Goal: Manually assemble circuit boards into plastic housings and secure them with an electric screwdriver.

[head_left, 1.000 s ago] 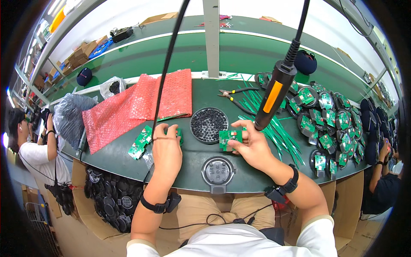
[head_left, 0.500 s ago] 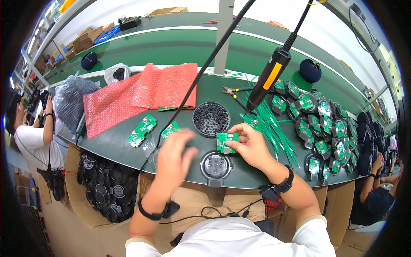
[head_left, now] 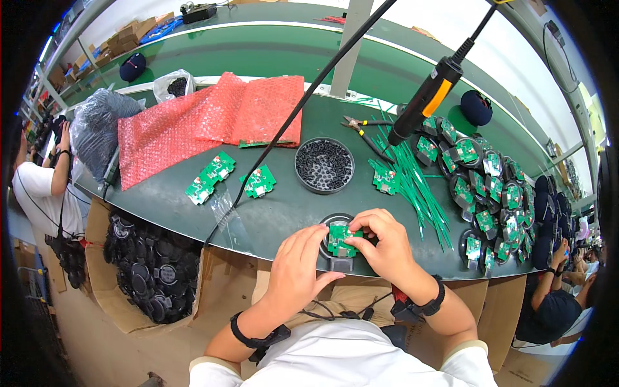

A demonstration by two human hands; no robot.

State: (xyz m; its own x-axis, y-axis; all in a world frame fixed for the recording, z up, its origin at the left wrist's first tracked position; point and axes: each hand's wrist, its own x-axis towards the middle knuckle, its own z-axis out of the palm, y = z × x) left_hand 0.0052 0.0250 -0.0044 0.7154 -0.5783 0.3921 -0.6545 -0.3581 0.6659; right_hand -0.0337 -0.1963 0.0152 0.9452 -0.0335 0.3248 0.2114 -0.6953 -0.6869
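Observation:
A green circuit board point(head_left: 342, 240) lies over a round black plastic housing point(head_left: 339, 263) at the table's near edge. My right hand point(head_left: 387, 245) pinches the board's right side between thumb and fingers. At the board's left edge, my left hand point(head_left: 296, 266) rests its fingertips, fingers stretched out and thumb apart. Just beyond is a round dish point(head_left: 324, 190) of small black pieces that look like screws. Loose circuit boards lie left of the dish, including a small one point(head_left: 259, 181), and another board point(head_left: 385, 179) lies right of it.
A black electric screwdriver point(head_left: 425, 100) hangs above green strips point(head_left: 419, 193) and cutting pliers point(head_left: 361, 132). Housings with boards point(head_left: 480, 184) crowd the right. Pink bubble wrap point(head_left: 174, 138) lies left; a carton point(head_left: 100, 271) of black housings stands below. Other people sit at both sides.
My right hand has brought the circuit board down toward me onto the round housing. My left hand has moved right and nearer, from beside the loose boards to the board's left edge.

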